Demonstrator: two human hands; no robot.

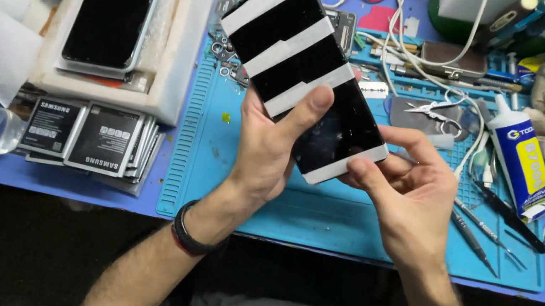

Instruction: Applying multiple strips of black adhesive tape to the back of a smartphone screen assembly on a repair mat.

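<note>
Both hands hold one thing between them — a phone point(304, 82) with a black glass face crossed by four white strips of tape. It hangs in the middle of the frame, above a blue work mat point(321, 214), touching nothing but the fingers.

Its long axis runs on a slant, from the upper left of centre down to the lower right. The left hand point(270, 145) grips it from below and from the left side, the thumb pressed flat across the glass near the third strip. The right hand point(411, 188) is closed on the lower right end, thumb and forefinger pinching the corner where the last strip lies. So the low end sits between the two hands, and the high end points away from them, toward the top of the frame.

A second phone point(116, 2) lies in a white foam tray point(185, 39) at the upper left, well apart. A stack of batteries point(91, 137) sits at the left, and a glue tube point(520, 158) and tweezers point(477, 230) lie at the right — none touched.
</note>
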